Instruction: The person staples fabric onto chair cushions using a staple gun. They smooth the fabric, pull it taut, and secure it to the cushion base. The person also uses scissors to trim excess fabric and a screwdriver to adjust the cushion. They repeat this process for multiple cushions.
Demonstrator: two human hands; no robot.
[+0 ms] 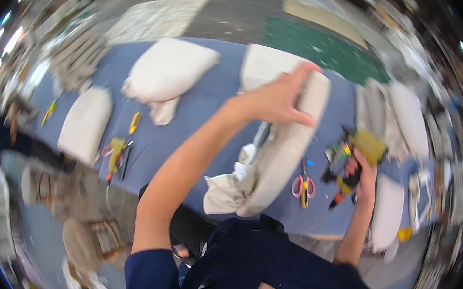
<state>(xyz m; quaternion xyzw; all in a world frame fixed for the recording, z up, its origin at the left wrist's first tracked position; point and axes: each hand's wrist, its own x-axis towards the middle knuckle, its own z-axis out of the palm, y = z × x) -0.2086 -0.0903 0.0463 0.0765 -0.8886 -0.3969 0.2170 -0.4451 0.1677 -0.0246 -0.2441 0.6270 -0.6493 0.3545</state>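
Note:
In the middle of the blue-covered table (198, 141), a beige upholstered cushion (291, 150) stands on its edge, with loose fabric gathered at its near end. My left hand (280, 96) is at its upper part, thumb and fingers spread wide; whether it touches the fabric I cannot tell. My right hand (357, 165) is wrapped round the grip of a yellow and black staple gun (366, 146), held over the right side of the table. Between cushion and gun lie scissors with red handles (297, 186) beside a yellow-handled tool (305, 198).
Padded pieces (163, 70) (86, 123) lie on the left, with folded fabric (79, 57) behind. Another yellow tool with a hose (115, 153) rests near the left front edge. More cushions (408, 121) (388, 213) are at right. Stools (82, 244) stand below left; a person (17, 139) is at far left.

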